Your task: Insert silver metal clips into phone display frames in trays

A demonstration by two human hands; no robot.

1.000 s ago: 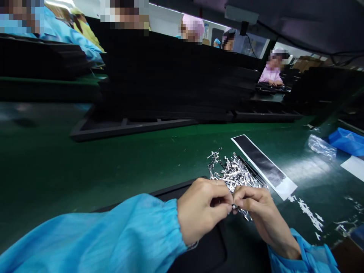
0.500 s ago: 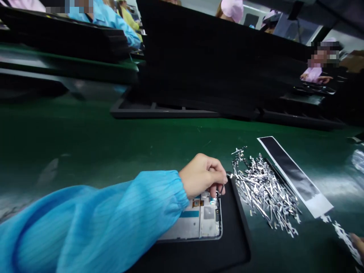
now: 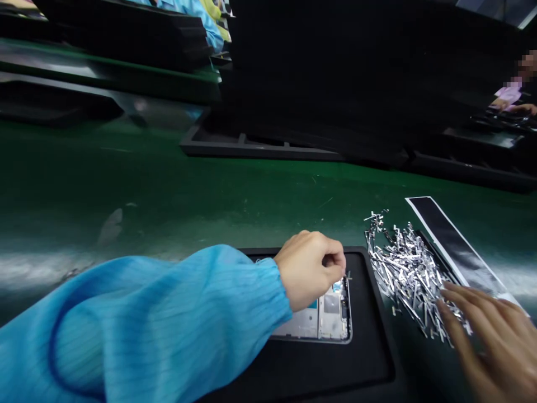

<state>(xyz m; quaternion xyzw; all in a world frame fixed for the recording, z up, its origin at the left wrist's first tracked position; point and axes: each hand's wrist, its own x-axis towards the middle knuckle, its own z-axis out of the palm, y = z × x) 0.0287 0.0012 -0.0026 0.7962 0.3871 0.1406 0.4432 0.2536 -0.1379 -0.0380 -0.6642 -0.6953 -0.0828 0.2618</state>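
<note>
My left hand (image 3: 310,268), in a blue sleeve, is closed in a pinch over the upper right corner of a phone frame (image 3: 331,319). A small thin strip (image 3: 349,275) shows at its fingertips, mostly hidden. The silvery frame lies in a black tray (image 3: 373,347), and my hand and sleeve cover much of it. To the right of the tray spreads a pile of small shiny metallic strips (image 3: 411,268). My right hand (image 3: 495,336) hovers at the pile's lower right side, fingers stretched and apart, with nothing visible in them.
A black strip on white backing (image 3: 457,240) lies right of the pile on the green table (image 3: 210,196). Black trays (image 3: 260,150) and a tall dark panel (image 3: 335,78) stand at the back. A co-worker's hands (image 3: 514,106) show at far right.
My right hand has come in from the right edge toward the pile. The left hand stays pinched at the frame's corner, slightly turned. The camera view has shifted, moving the table things rightward.
</note>
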